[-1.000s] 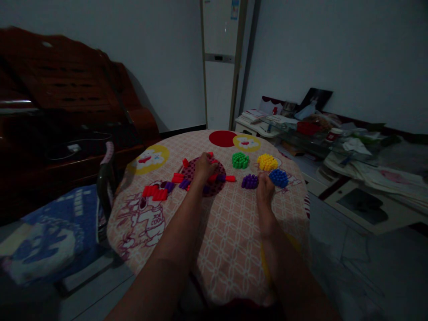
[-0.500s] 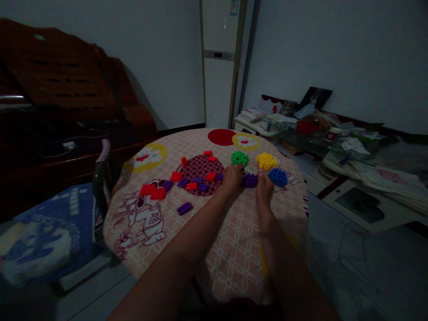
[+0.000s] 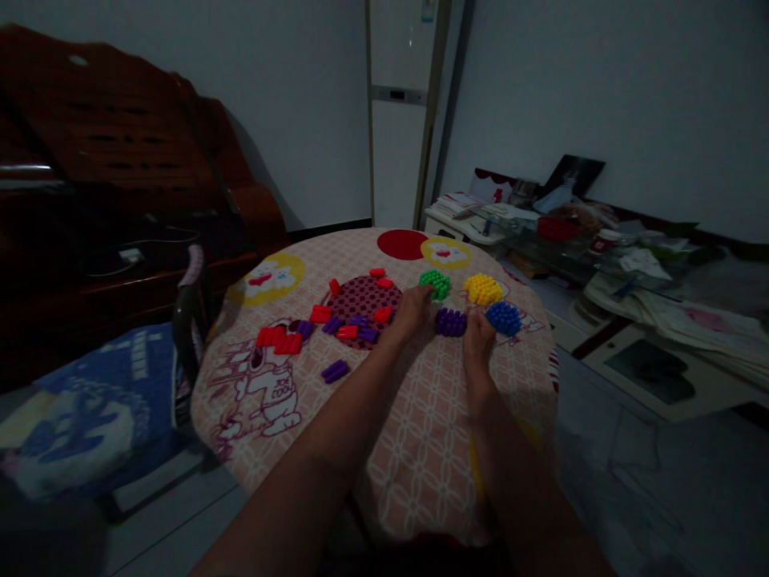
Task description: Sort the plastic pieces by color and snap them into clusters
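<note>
A cluster of upright purple pegs (image 3: 450, 322) stands on the round table between my hands. My left hand (image 3: 413, 311) is left of it, its fingers apart and reaching toward the near side of the green peg cluster (image 3: 435, 284); I see nothing held in it. My right hand (image 3: 479, 332) rests against or just beside the right side of the purple cluster, its fingers mostly hidden by the hand itself and the dim light. A blue peg cluster (image 3: 503, 318) stands close to the right of that hand. Behind it is a yellow peg cluster (image 3: 483, 289).
Red pieces (image 3: 288, 344) and purple pieces (image 3: 335, 370) lie scattered over the left half of the patterned tablecloth (image 3: 414, 433). A chair with a blue cover (image 3: 114, 385) stands at the left. A cluttered glass-topped cabinet (image 3: 541, 244) runs along the right wall.
My left hand has drawn back from the purple cluster, leaving a gap between them. My right hand stays beside the cluster. The whole view has shifted slightly.
</note>
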Available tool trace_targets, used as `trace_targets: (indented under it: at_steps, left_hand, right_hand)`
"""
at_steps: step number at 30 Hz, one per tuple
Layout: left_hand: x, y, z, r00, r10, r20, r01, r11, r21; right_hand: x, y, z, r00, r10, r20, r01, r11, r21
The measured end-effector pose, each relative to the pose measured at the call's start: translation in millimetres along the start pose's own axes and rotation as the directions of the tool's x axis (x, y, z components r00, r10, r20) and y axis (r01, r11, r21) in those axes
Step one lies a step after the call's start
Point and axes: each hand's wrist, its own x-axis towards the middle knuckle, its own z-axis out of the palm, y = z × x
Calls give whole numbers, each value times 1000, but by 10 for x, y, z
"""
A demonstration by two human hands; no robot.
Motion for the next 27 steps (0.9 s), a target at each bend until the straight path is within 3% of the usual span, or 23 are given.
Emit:
trace_targets:
  at_steps: [3,7,10,13,16,21,24,27]
  left_hand:
    - [19,-183,-302,999,-33,-26,35,997,70]
    - [-30,-422,-570,978,-122,168,97,985,146]
    - [-83,-501,-607,951,-178,252,131,973,191]
    - [-112,-493,-593,950,-186,251,113,953,280]
    - [-119,-445,-590,951,-176,254,84,938,335]
    - [-122,-365,-580,931,-92,353,-14,958,286]
    - [-130,-368,-616,950,-79,303,12,976,217]
    - [-134,-403,-741,974,-159,162,128,974,185]
  right_hand:
    - [-12,5,3,1000,14,-14,-14,1000,-5]
    - [-19,-32,-12,1000,17,-17,-17,999,-32]
    - [-18,-52,-18,1000,17,-10,-17,999,-35]
    - [-14,-42,-16,1000,15,-10,-16,999,-31]
    - [-9,-17,-11,1000,8,-6,-8,999,-33]
    - [-3,9,1,1000,-9,0,9,1000,-23]
    - [-6,19,6,1000,-4,-8,4,1000,-20]
    - [-10,15,3,1000,-6,-9,6,1000,-7]
